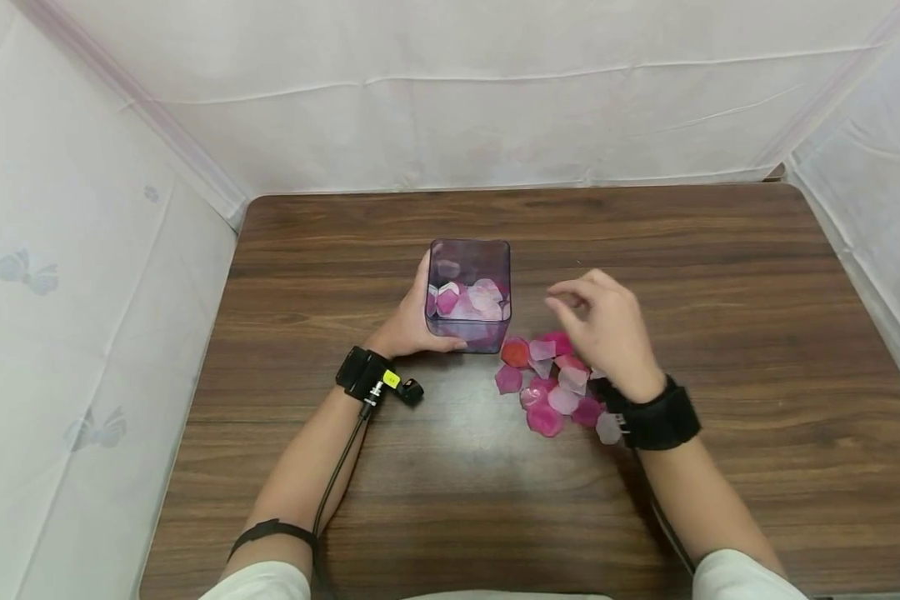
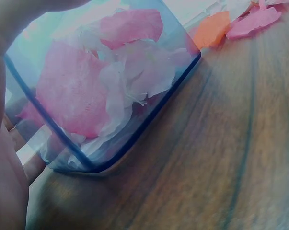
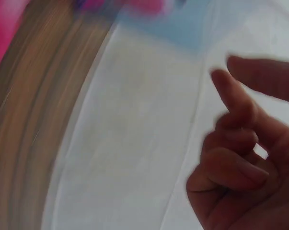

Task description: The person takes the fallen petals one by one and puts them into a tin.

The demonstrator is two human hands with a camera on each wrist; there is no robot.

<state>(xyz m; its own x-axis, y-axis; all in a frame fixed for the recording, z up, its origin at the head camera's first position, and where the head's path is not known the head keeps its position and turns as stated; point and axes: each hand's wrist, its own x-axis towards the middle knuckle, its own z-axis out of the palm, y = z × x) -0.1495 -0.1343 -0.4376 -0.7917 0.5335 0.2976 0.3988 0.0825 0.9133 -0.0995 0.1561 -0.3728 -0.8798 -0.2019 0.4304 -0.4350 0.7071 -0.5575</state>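
A see-through purple plastic container [image 1: 468, 335] is tilted, its mouth facing my head camera. Pink and white artificial petals [image 1: 478, 302] lie inside it. My left hand [image 1: 412, 321] grips it from the left, thumb along the near side and fingers behind. Right of the container, my right hand [image 1: 603, 321] is raised over the table. The right wrist view shows its index finger and thumb tips [image 3: 235, 60] slightly apart with nothing between them, other fingers bent. Loose petals [image 1: 545, 419] in pink, red and white lie in a pile below and left of that hand.
The wood-grain table [image 1: 330, 467] has white sheeting [image 1: 487, 125] hanging behind it and along both sides. Each wrist wears a black strap; the left wrist strap [image 1: 363, 372] carries a small camera [image 1: 410, 392] and a cable [image 1: 337, 475].
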